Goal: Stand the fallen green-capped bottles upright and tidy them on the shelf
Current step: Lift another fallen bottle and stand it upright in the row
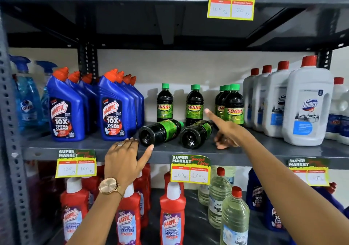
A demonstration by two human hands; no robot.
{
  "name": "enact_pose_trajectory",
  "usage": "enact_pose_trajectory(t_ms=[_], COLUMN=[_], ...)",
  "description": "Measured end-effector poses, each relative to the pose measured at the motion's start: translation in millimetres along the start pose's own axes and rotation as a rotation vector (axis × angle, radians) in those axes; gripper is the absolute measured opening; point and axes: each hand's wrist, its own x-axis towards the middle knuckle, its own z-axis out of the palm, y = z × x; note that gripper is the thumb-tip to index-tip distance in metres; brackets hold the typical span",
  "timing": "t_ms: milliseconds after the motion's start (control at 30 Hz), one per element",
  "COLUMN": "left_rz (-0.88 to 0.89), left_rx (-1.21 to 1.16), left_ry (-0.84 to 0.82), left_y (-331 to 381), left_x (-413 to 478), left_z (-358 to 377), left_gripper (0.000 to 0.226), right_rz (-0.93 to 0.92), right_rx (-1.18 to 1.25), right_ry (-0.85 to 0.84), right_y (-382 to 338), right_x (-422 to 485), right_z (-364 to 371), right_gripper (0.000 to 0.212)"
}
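Two dark green-capped bottles lie on their sides on the grey middle shelf, bases toward me: the left fallen bottle and the right fallen bottle. Behind them stand upright green-capped bottles: one at the left, one in the middle, and a cluster at the right. My left hand rests at the shelf's front edge, fingers apart, thumb beside the left fallen bottle's base. My right hand reaches in beside the right fallen bottle, index finger pointing up-left, other fingers curled, holding nothing.
Blue toilet-cleaner bottles stand left of the green-capped group, with spray bottles further left. White red-capped bottles fill the right side. Price tags hang from the shelf edge. Red and clear bottles stand on the shelf below.
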Motion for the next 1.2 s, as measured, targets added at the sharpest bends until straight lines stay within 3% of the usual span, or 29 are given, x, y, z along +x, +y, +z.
enact_pose_trajectory(t_ms=[133,233,433,500,600,733,800,967,1033,1100,1200], left_rz=[0.004,0.018,0.032,0.025,0.022,0.023,0.022,0.019,0.016,0.018,0.019], left_rx=[-0.006,0.0,0.007,0.002,0.011,-0.001,-0.001,0.004,-0.001,-0.01,-0.018], left_ry=[0.016,0.017,0.039,0.044,0.054,0.076,0.089,0.099,0.111,0.124,0.134], left_y=[0.4,-1.1,-1.1,-0.7,-0.1,-1.8,-2.3,-2.0,-2.0,-2.1,-2.9], left_x=[-0.3,-0.9,-0.2,-0.7,-0.3,0.4,0.0,-0.2,0.1,-0.3,0.2], left_z=[-1.1,-1.9,-4.2,-4.1,-2.5,0.5,2.5,5.4,6.0,7.7,10.0], left_gripper=[0.08,0.08,0.076,0.073,0.066,0.063,0.062,0.063,0.063,0.063,0.063], right_rz=[0.165,0.224,0.148,0.06,-0.121,-0.362,-0.374,-0.196,-0.173,-0.183,-0.222], right_rx=[-0.189,-0.064,0.239,0.421,0.519,0.087,0.046,0.381,0.429,0.411,0.304], right_ry=[-0.244,-0.278,-0.253,-0.224,0.009,0.294,0.317,0.139,0.165,0.232,0.325], right_y=[-20.6,-20.8,-6.2,-4.4,-5.1,-5.4,-4.2,-15.9,-18.2,-12.4,-0.9], right_x=[6.1,14.8,19.6,20.1,27.6,34.2,35.1,35.6,36.9,39.7,44.6], right_z=[5.9,7.4,8.4,12.1,15.2,22.9,29.8,39.8,43.1,47.2,51.7], right_gripper=[0.111,0.091,0.061,0.056,0.059,0.059,0.054,0.026,0.014,0.025,0.072])
